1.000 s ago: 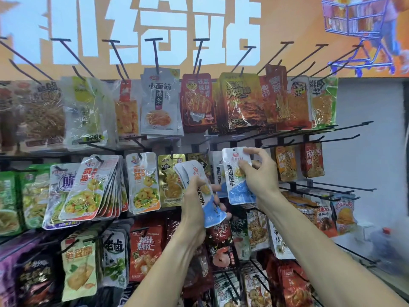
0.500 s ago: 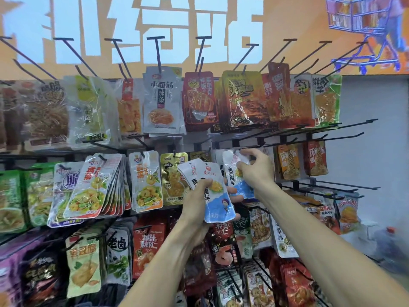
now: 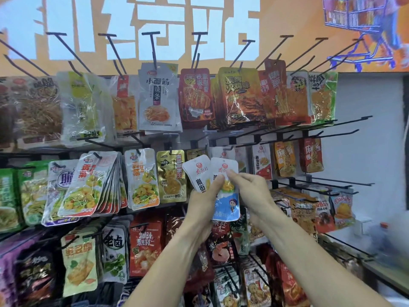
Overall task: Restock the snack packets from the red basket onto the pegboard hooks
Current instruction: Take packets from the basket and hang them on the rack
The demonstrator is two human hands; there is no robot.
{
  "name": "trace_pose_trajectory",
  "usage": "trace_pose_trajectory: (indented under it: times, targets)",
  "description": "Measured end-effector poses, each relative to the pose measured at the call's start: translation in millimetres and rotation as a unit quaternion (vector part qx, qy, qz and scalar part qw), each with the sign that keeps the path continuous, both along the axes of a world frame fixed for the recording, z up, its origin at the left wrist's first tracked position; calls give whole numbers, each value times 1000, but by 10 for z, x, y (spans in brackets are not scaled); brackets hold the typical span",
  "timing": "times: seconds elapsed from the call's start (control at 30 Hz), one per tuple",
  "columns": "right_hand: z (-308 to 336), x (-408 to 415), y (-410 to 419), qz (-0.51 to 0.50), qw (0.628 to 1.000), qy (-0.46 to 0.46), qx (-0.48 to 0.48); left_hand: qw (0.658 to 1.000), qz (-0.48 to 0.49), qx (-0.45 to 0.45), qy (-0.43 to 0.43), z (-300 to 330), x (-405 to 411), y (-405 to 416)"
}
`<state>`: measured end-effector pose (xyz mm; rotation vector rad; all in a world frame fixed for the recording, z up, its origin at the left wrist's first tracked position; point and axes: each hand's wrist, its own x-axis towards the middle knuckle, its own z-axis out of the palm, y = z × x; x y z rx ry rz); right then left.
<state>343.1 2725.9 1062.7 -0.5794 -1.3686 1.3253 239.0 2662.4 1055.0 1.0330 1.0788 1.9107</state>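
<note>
Two hands meet mid-rack: left hand (image 3: 202,202) grips a fanned stack of white-and-blue snack packets (image 3: 199,173), right hand (image 3: 252,193) pinches the front packet (image 3: 225,204) of it. Pegboard hooks (image 3: 318,185) hold rows of hanging snacks; orange sign (image 3: 287,18) above, white wall (image 3: 365,103) right. Red basket not visible.

An orange wall sign (image 3: 287,21) with pale blue lettering is seen above; a plain white wall (image 3: 365,96) is seen rightward.
</note>
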Motion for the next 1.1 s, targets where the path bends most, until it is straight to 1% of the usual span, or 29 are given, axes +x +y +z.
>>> trace_pose_trajectory:
  times: [0.03,0.1,0.2,0.27,0.33,0.43,0.57,0.83,1.0,1.1]
  targets:
    - [0,-4,3,0,1000,20,-12,1000,14,-12,8,-6,36,10]
    - [50,4,101,-34,998,45,-11,998,34,-37,34,-10,58,16]
    - [169,18,338,-90,994,56,29,999,17,-28,40,19,6,-32]
    - [231,3,457,-97,993,46,41,999,-7,-24,32,46,-43,-78]
    - [272,-15,543,-109,993,28,44,998,-18,-31,42,54,-71,-96]
    - [311,-59,625,-109,993,3,43,998,-12,-33,59,53,-94,-76]
    - [344,-97,673,-115,992,-31,46,997,17,-43,61,38,-120,-69]
    - [423,-78,739,-140,990,-22,-11,998,15,-41,51,27,-177,-123]
    - [458,-120,782,-162,987,-18,-2,999,12,-31,43,4,-206,-132]
    - [484,-143,801,-182,983,-20,8,998,10,-27,53,13,-202,-142]
